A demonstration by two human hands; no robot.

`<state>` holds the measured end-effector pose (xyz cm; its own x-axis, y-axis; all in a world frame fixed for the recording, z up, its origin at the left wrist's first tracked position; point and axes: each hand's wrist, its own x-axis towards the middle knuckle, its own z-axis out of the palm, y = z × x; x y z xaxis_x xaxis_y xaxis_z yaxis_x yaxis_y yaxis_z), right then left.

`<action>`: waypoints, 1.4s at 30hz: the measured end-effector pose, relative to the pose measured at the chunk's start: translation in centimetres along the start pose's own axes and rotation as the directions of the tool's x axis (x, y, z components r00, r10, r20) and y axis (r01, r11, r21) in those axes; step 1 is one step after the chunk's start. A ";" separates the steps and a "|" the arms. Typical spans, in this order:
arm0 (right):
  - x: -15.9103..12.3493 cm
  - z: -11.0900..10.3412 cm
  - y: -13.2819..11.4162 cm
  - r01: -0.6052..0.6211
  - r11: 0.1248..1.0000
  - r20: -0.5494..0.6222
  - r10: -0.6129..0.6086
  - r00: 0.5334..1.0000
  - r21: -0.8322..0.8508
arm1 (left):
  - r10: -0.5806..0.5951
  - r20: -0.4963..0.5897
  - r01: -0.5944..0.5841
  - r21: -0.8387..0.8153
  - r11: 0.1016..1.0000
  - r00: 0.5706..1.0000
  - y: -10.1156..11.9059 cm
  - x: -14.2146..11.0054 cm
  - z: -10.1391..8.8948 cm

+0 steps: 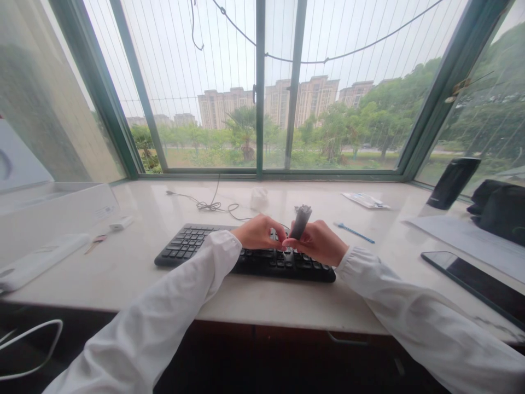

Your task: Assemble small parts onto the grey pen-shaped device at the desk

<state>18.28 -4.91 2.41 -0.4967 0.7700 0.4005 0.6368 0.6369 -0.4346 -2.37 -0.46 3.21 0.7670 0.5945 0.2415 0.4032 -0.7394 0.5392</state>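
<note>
A black keyboard [192, 247] lies on the white desk [254, 298] in front of me. Both my hands hover over its middle, fingertips meeting. My right hand [318, 242] is closed round a grey stick-shaped tool [301, 219] that points up and away. My left hand [258, 232] is pinched together against the lower end of that tool; what its fingers hold is too small to make out. Both arms wear white sleeves.
A blue pen [355, 233] and a flat packet [365, 200] lie to the right. A dark tablet [476, 279] sits at the right edge, a black cylinder [453, 182] behind it. A cable [211, 206] trails behind the keyboard. A white remote-like bar [39, 261] lies at left.
</note>
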 end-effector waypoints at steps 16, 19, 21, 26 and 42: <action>0.4 1.0 0.9 -0.096 0.976 0.063 0.085 0.994 0.196 | 0.039 -0.038 -0.035 0.090 0.995 0.999 -0.1 0.0 -0.1; 0.4 0.7 1.0 -0.057 0.978 0.101 0.038 0.994 0.200 | 0.046 -0.015 -0.046 0.061 0.997 0.999 -0.1 0.0 -0.1; 0.4 0.6 1.1 -0.059 0.973 0.120 0.033 0.992 0.222 | 0.046 0.005 -0.046 0.065 0.997 0.999 -0.1 0.0 -0.2; 0.4 0.9 1.4 -0.118 0.946 0.141 0.078 0.987 0.302 | 0.076 0.035 -0.080 0.102 0.992 0.996 -0.2 0.0 -0.3; 0.9 1.0 1.6 -0.050 0.971 0.052 0.039 0.998 0.234 | 0.051 -0.015 -0.049 0.100 0.994 0.999 -0.5 -0.1 0.1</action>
<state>18.24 -3.14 1.27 -0.5010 0.7954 0.3409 0.5056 0.5888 -0.6307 -2.60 -0.22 2.84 0.7789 0.5606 0.2810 0.4128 -0.7957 0.4432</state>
